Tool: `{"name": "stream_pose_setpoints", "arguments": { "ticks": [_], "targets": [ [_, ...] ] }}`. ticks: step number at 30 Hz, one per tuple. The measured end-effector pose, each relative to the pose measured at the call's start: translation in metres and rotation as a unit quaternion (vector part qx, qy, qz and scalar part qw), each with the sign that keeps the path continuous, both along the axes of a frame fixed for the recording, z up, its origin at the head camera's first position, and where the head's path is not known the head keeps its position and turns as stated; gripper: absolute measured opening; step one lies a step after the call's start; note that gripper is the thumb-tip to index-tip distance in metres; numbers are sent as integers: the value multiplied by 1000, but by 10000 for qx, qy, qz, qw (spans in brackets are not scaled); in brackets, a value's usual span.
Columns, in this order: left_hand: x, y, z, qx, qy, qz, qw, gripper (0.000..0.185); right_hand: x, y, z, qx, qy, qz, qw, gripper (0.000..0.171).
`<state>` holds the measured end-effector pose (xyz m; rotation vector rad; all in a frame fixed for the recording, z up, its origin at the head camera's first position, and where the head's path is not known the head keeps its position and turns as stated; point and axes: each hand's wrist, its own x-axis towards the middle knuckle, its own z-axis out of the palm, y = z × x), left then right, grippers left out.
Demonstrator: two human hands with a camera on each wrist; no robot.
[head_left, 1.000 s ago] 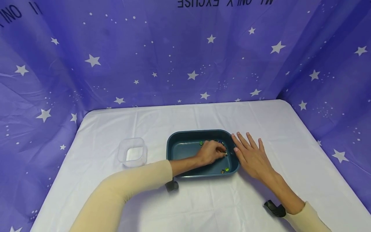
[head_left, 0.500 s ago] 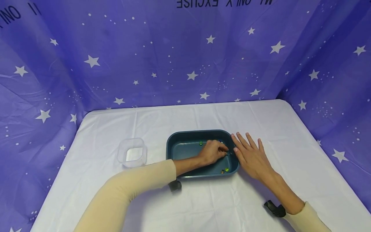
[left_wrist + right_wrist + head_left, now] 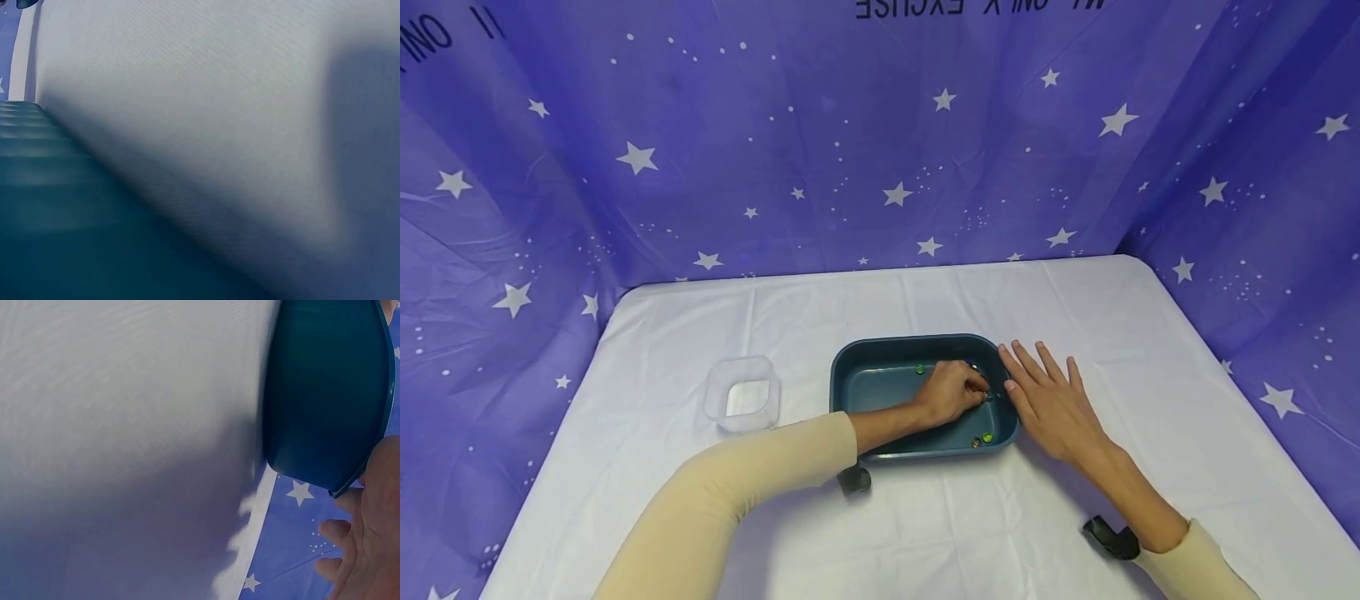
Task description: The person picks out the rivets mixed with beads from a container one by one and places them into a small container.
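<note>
My left hand [image 3: 950, 393] reaches down into a dark teal rectangular tray [image 3: 874, 388], its thumb and fingertips pinching a small shiny marble [image 3: 986, 397] near the right end. A green marble [image 3: 920, 368] lies by the back wall. Toward the front right corner rest a yellow-green marble [image 3: 987, 437] and an amber one. Another marble [image 3: 974, 367] shows just behind the left fingers, partly hidden. My right hand [image 3: 1058, 410], fingers spread and straight, rests against the tray's right rim. The right wrist view shows this hand [image 3: 378, 525] at the tray's rim [image 3: 389, 394].
Left of the tray, a clear square plastic container [image 3: 741, 395] stands on the white-covered table [image 3: 820, 533]. A purple star-patterned curtain [image 3: 850, 142] hangs behind the table and along its sides. The left wrist view holds mainly the tray's outer wall [image 3: 81, 206] and white cloth.
Over the last second my left hand has shifted slightly right inside the tray, then stayed nearly in place. My right hand keeps its position at the rim.
</note>
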<state>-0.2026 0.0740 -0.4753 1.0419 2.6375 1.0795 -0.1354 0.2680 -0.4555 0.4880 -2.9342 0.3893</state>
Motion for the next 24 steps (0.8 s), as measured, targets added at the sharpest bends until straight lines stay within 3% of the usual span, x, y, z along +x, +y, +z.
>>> {"name": "stream_pose_setpoints", "arguments": {
  "ticks": [10, 19, 24],
  "targets": [
    [1, 0, -1, 262, -58, 102, 9996, 7, 0, -1, 0, 20, -33, 1, 10000, 52],
    [1, -13, 16, 1034, -314, 167, 9940, 6, 0, -2, 1, 63, -45, -23, 10000, 52],
    [2, -23, 23, 1424, -659, 111, 9875, 10, 1, -2, 2, 54, -80, -31, 9999, 53]
  ]
}}
